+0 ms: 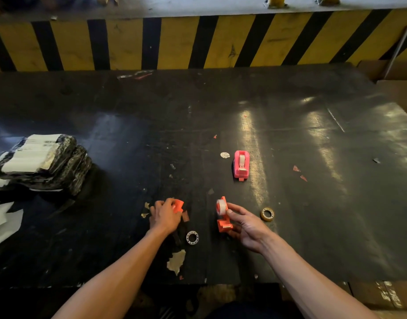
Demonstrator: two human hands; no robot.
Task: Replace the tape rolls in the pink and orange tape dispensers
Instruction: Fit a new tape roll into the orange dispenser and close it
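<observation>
The orange tape dispenser is split in two. My right hand (pixel 246 224) holds one orange half (pixel 223 224) on edge, with a white tape roll (pixel 221 207) seated on it. My left hand (pixel 165 215) is closed on the other orange half (pixel 178 204) against the table. The pink dispenser (pixel 241 165) stands closed farther back, with tape loaded in it. A nearly bare white core (pixel 192 237) lies between my hands, and a thin yellowish roll (pixel 267 213) lies right of my right hand.
The black worktable (pixel 312 180) carries scraps of torn paper and tape near its front edge. A stack of black wrapped parcels with white labels (pixel 41 162) sits at the left. A yellow-and-black striped barrier (pixel 197 42) runs behind the table. Cardboard boxes (pixel 398 88) stand at the right.
</observation>
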